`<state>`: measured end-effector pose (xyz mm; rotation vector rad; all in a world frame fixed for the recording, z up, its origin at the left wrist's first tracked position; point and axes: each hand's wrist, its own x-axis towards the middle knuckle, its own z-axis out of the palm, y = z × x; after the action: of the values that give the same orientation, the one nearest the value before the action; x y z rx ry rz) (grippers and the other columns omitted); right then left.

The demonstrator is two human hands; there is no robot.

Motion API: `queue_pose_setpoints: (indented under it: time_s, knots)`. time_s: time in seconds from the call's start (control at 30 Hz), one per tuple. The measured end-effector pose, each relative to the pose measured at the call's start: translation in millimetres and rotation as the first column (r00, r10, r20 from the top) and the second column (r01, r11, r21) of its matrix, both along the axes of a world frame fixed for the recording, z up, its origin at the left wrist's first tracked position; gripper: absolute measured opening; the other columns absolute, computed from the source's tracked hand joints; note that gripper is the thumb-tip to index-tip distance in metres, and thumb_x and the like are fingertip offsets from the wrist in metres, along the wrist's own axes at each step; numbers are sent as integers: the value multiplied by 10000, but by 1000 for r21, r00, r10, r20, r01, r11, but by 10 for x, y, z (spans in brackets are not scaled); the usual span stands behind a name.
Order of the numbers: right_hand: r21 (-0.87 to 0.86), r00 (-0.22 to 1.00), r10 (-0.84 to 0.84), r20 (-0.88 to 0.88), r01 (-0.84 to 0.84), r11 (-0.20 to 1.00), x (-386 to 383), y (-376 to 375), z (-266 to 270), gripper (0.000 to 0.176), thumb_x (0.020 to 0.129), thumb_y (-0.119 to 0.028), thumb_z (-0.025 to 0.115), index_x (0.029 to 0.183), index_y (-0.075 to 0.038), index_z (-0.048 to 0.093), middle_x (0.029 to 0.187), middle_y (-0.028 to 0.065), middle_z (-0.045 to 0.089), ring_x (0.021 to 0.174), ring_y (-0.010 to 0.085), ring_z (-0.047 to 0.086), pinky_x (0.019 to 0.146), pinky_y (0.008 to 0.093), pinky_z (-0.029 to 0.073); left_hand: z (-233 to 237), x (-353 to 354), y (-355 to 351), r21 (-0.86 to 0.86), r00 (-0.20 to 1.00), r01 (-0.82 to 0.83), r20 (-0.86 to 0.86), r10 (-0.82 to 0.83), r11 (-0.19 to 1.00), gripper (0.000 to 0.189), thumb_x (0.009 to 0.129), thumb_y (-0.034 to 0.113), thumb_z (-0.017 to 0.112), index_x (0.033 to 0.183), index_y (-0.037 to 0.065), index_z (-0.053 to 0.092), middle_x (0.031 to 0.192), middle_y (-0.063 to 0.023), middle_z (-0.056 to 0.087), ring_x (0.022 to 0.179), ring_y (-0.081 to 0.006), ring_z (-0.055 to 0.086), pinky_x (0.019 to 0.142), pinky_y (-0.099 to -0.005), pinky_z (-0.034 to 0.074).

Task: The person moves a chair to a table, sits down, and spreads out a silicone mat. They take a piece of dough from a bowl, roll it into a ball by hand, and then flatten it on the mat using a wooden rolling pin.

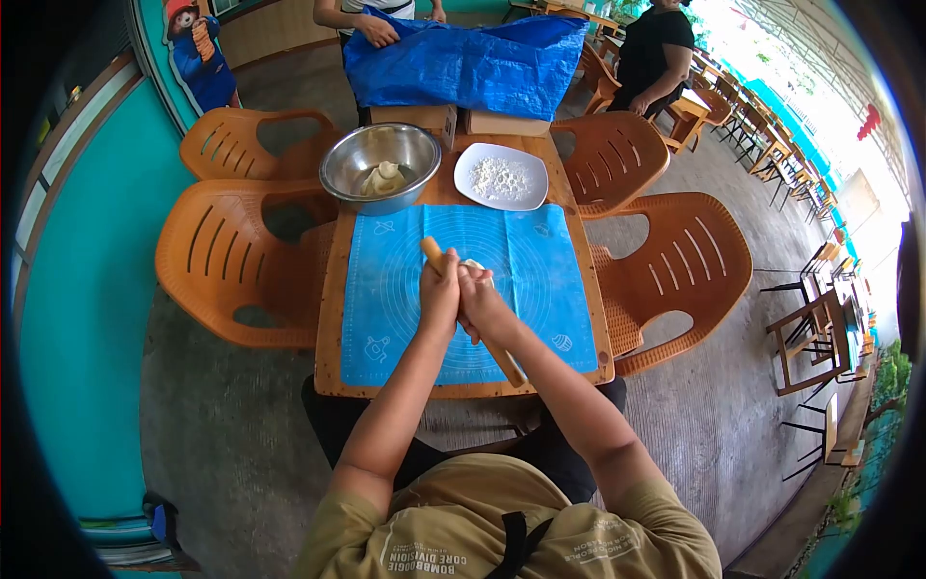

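Observation:
A wooden rolling pin slants across the blue baking mat, its near end over the table's front edge. My left hand is closed round it near the far end. Against it, my right hand is also closed on the pin, its fingers partly hidden. A small pale patch, perhaps dough or flour, shows just beyond my right hand. Behind the mat, a steel bowl holds a lump of dough. To its right, a white plate carries white flour.
Cardboard boxes stand at the table's far end, with a blue tarp above them, gripped by a person's hand. Orange chairs flank the wooden table. Another person in black stands at the back right.

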<state>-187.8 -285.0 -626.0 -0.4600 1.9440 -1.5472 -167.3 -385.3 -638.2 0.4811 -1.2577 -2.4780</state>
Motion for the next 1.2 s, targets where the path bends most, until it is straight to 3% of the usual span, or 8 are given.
queue_pose_setpoints:
  time_s: [0.13, 0.3, 0.37, 0.5, 0.57, 0.87, 1.03, 1.2]
  knots:
    - [231, 407, 137, -903, 193, 954, 220, -1, -279, 438, 1076, -409, 459, 966, 8, 534, 583, 180, 618, 483, 317, 643, 412, 410, 486, -105, -35, -230, 19, 965, -264, -1, 264, 964, 301, 1051, 324, 574, 932, 64, 481, 680, -15, 503, 548, -155, 587, 597, -341, 564]
    - [356, 638, 247, -730, 46, 933, 201, 135, -239, 522, 1054, -467, 477, 910, 28, 561, 678, 201, 671, 522, 364, 658, 452, 443, 515, -13, 103, -429, 287, 988, -114, -67, 138, 951, 269, 1036, 341, 599, 908, 113, 536, 593, 42, 389, 451, -80, 378, 471, -265, 390]
    - [81, 945, 239, 222, -262, 962, 153, 175, -63, 522, 1039, -488, 505, 888, 11, 545, 652, 190, 665, 545, 382, 668, 458, 462, 511, -67, 142, -402, 423, 974, 134, -223, -40, 896, 311, 1027, 392, 609, 842, 157, 522, 546, 66, 331, 440, -62, 320, 456, -248, 325]
    - [16, 954, 250, 166, -256, 967, 222, 178, -188, 532, 1044, -478, 498, 866, 22, 538, 649, 227, 651, 529, 392, 649, 465, 461, 511, -125, 173, -442, 360, 970, 120, -243, -32, 925, 363, 1027, 421, 603, 797, 160, 502, 529, 66, 303, 435, -64, 311, 458, -255, 320]
    - [196, 572, 158, -805, 5, 981, 349, 171, -254, 552, 1062, -461, 460, 884, 53, 557, 647, 262, 632, 493, 388, 612, 465, 450, 508, -134, 81, -467, 361, 977, -166, -64, 202, 918, 341, 1029, 420, 605, 874, 138, 492, 560, 69, 300, 444, -62, 299, 462, -257, 318]
    - [186, 985, 150, -89, -131, 974, 331, 222, 5, 469, 1090, -349, 421, 840, 15, 579, 679, 236, 650, 524, 406, 608, 529, 458, 507, -250, 183, -263, 396, 983, 118, -174, -52, 911, 406, 1012, 500, 602, 955, 113, 492, 586, 61, 296, 477, -66, 304, 499, -255, 345]
    - [152, 631, 78, -772, 63, 986, 358, 248, -381, 496, 1095, -384, 424, 896, 28, 615, 633, 160, 623, 547, 277, 645, 512, 415, 494, -135, 132, -307, 441, 977, -125, -103, 188, 889, 498, 1066, 572, 382, 1002, 92, 499, 680, 15, 383, 569, -105, 368, 556, -296, 387]
    - [149, 998, 42, -43, -35, 988, 237, 272, -350, 426, 1092, -351, 451, 980, 29, 608, 643, 160, 623, 566, 282, 644, 568, 420, 501, -209, 207, -77, 470, 977, 74, -211, 31, 880, 531, 1090, 549, 304, 1191, 58, 481, 833, -36, 486, 686, -148, 466, 643, -338, 468]
